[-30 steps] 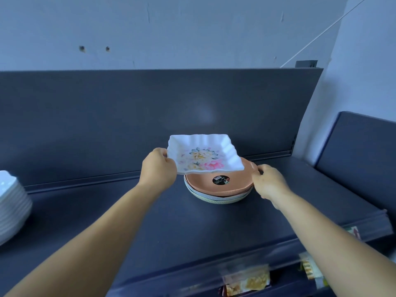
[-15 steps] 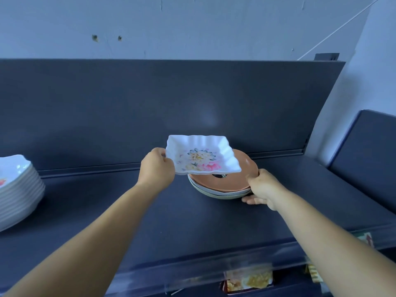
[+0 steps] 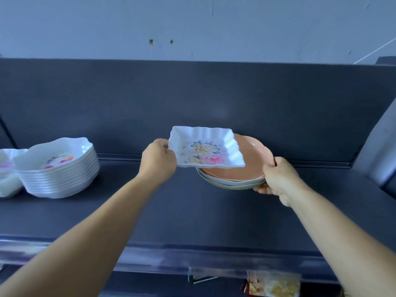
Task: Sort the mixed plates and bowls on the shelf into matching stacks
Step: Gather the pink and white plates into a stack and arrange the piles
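Left hand (image 3: pixel 158 166) pinching the left edge of a white square floral plate (image 3: pixel 204 147), held just above a peach bowl (image 3: pixel 246 161). Right hand (image 3: pixel 278 181) gripping the right rim of the short bowl stack (image 3: pixel 231 182) topped by it. Farther left on the dark shelf (image 3: pixel 182 211), a tall stack of white floral plates (image 3: pixel 57 168).

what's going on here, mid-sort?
Yes, mid-sort. A person's left hand holds a square white floral dish by its left edge, raised above a short stack of round plates topped by a salmon-pink one. The right hand has a grip on that stack's right rim, fingers underneath. A tall stack of white floral dishes stands at the left of the dark shelf, probably where the square dish is headed.
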A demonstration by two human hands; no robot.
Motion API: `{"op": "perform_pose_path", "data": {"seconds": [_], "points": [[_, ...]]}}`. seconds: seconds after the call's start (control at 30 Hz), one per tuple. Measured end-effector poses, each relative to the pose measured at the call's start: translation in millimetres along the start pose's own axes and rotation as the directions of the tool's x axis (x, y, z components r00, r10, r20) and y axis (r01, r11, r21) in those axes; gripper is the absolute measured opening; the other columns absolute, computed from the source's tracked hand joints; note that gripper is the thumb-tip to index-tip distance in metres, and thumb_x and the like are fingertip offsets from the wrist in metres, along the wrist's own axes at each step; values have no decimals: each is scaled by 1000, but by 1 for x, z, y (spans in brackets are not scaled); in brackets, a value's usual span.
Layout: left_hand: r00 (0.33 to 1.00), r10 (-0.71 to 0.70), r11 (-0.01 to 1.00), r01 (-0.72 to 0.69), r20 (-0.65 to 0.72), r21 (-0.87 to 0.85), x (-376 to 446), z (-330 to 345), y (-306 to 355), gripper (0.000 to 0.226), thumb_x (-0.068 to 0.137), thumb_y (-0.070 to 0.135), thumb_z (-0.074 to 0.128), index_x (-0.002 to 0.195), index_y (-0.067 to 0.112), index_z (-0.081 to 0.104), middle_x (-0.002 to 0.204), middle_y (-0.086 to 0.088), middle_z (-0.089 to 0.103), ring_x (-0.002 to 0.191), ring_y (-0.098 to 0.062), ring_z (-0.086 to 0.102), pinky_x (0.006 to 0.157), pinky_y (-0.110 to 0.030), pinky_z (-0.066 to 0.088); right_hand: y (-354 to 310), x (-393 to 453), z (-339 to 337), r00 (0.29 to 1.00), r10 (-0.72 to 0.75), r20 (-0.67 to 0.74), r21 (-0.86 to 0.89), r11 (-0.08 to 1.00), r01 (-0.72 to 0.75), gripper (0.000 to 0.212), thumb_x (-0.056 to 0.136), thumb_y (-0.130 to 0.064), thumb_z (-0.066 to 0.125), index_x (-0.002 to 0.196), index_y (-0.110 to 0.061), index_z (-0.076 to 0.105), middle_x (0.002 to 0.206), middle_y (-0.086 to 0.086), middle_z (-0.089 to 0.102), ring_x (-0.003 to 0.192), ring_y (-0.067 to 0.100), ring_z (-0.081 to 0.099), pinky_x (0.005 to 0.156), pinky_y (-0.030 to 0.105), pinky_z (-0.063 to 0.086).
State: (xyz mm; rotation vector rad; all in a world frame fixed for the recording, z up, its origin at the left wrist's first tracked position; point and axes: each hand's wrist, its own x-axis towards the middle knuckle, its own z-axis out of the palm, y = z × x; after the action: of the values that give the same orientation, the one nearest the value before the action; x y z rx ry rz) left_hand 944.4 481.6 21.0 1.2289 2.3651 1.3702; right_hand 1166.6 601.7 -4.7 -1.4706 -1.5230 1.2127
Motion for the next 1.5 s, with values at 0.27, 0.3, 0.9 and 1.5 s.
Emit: {"op": "perform_pose_path", "data": {"seconds": [0.27, 0.3, 0.9, 1.5], "points": [[994, -14, 999, 9, -113, -38, -2, -78, -39, 18, 77, -1, 30, 69, 13, 38, 63, -5, 32, 65, -21, 34, 47, -25, 19, -35, -51, 46, 996, -89, 28, 30, 996, 88, 25, 96, -15, 35, 114, -14, 53, 102, 11, 67, 61, 27, 68, 53, 31, 54], [992, -15, 999, 11, -121, -36, -4, -90, -44, 18, 77, -1, 30, 70, 13, 38, 64, -5, 30, 66, -21, 34, 47, -24, 18, -39, -59, 54, 995, -97, 28, 33, 995, 96, 25, 96, -16, 35, 114, -14, 53, 103, 12, 67, 62, 27, 68, 51, 30, 54], [974, -48, 995, 28, -221, -94, -27, -280, -145, 21, 74, -6, 28, 71, 10, 42, 71, -8, 32, 59, -20, 27, 48, -22, 14, -99, -191, 189, 983, -174, 54, 85, 982, 169, 26, 97, -12, 34, 113, -8, 54, 91, 14, 65, 59, 25, 64, 52, 31, 52], [906, -169, 986, 150, -389, -79, 27, -371, -254, 36, 71, -2, 28, 78, 21, 55, 72, -7, 38, 63, -21, 33, 55, -27, 21, -167, -164, 314, 957, -254, 137, 59, 967, 248, 30, 98, -13, 34, 123, -12, 51, 104, 12, 62, 59, 22, 65, 45, 27, 49]]}}
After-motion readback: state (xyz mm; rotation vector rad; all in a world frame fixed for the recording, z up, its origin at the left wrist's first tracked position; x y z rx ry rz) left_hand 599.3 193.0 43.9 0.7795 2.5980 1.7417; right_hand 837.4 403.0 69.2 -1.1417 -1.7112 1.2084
